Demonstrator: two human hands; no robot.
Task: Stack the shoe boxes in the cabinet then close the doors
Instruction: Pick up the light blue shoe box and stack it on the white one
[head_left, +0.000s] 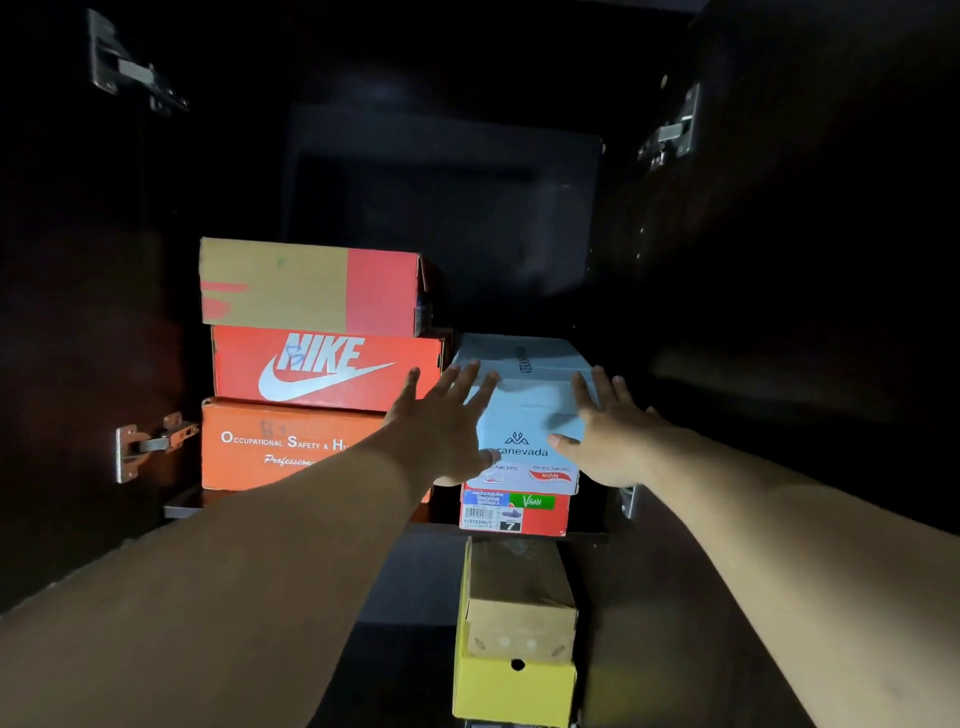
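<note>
Both arms reach forward into the dark cabinet (727, 260), almost straight, with the palms turned down and toward each other. The left hand (441, 421) and the right hand (613, 431) lie at the two sides of the blue box (530, 395), near its front end.

The blue box is pale, long and narrow, with its short end toward the person; this end shows a small logo and the letters "ranevada". It sits on top of the Skechers box (514, 506), which is red and white with a barcode label and a green sticker on its front. Both stand on the shelf (182, 506) under the hands.

The fingers of the left hand are straight and spread — they lie flat on the left edge of the blue box lid, and the thumb points to the front face. The right hand is the same: fingers straight, a little apart, pressing on the right edge of the lid, thumb on the front. Neither hand curls around anything.

Left of the left hand stands a pile of three boxes: the orange box (275, 444) at the bottom, the Nike box (322, 369) on it, and the tan box (306, 286) on top. Below the hands, lower in the cabinet, a yellow box (514, 691) carries a brown box (519, 597).
</note>
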